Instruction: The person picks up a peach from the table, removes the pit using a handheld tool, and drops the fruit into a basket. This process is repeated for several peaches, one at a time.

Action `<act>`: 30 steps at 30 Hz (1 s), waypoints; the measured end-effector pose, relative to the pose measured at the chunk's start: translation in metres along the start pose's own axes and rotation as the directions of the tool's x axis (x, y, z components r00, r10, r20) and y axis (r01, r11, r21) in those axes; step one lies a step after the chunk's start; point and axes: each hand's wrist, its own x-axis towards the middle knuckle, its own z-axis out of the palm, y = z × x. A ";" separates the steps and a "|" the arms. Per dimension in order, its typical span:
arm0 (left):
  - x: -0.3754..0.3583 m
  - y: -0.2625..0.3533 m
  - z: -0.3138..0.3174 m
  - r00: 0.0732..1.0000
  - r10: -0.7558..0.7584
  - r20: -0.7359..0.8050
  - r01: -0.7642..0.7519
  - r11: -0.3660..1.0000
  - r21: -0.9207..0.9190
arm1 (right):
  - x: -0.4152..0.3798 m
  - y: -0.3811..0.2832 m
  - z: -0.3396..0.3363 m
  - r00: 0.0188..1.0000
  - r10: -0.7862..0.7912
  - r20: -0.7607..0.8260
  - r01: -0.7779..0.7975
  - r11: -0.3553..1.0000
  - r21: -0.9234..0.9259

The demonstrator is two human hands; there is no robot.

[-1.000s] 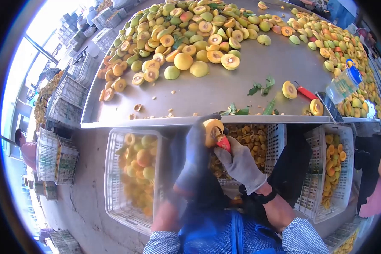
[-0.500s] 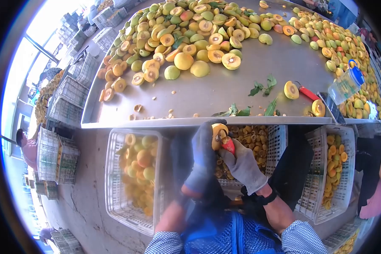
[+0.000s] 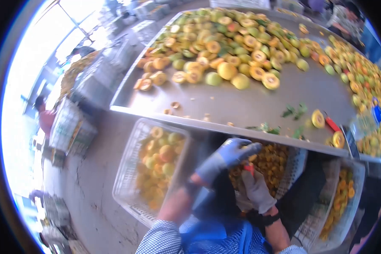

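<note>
My left hand, in a grey glove, is curled over the crate between my legs. A bit of yellow peach half shows under its fingers, the rest hidden by the glove. Just below, my right hand, also gloved, is closed around a small red-handled pitting knife. Its blade is hidden beside the fruit. Under both hands stands a crate of peach pieces. A second white crate on the left holds whole and halved peaches.
The metal table carries a large heap of peaches. Near its front edge lie leaves, a red-handled tool and a plastic bottle. Another crate stands at right. Other people are farther off.
The view has swung left and tilted, so the table sits farther right and slopes. My left hand's fingers have turned over the peach half, now mostly hidden; the right still grips the knife.
</note>
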 end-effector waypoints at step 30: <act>-0.031 0.000 0.017 0.967 0.089 -0.238 -0.111 0.991 -0.080 | 0.009 0.075 0.008 1.000 0.022 0.007 -0.024 0.978 0.209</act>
